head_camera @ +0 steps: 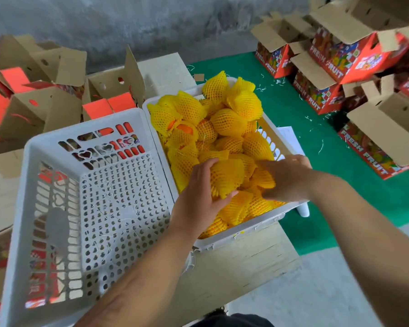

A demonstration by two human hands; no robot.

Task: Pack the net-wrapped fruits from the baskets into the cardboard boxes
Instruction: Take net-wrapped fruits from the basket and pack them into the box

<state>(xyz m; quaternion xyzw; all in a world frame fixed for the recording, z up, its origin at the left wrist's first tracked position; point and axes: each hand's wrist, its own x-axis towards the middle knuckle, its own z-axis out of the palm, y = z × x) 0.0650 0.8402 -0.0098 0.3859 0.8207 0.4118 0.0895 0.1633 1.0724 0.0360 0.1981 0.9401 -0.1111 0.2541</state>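
Note:
A white plastic basket (250,228) at centre right is piled with several fruits in yellow foam net (224,119). My left hand (198,197) curls round one net-wrapped fruit (226,177) at the near end of the pile. My right hand (286,178) reaches into the same basket and grips another net-wrapped fruit (263,179); the hand is blurred. A second white basket (57,152) on the left holds no fruit. Open red cardboard boxes (40,74) stand behind it at the left.
Both baskets rest on a pale wooden table (241,263). More open red "FRESH FRUIT" boxes (335,64) are stacked on a green mat (316,147) at the right. A white sheet of paper (289,138) lies beside the full basket. A grey wall runs behind.

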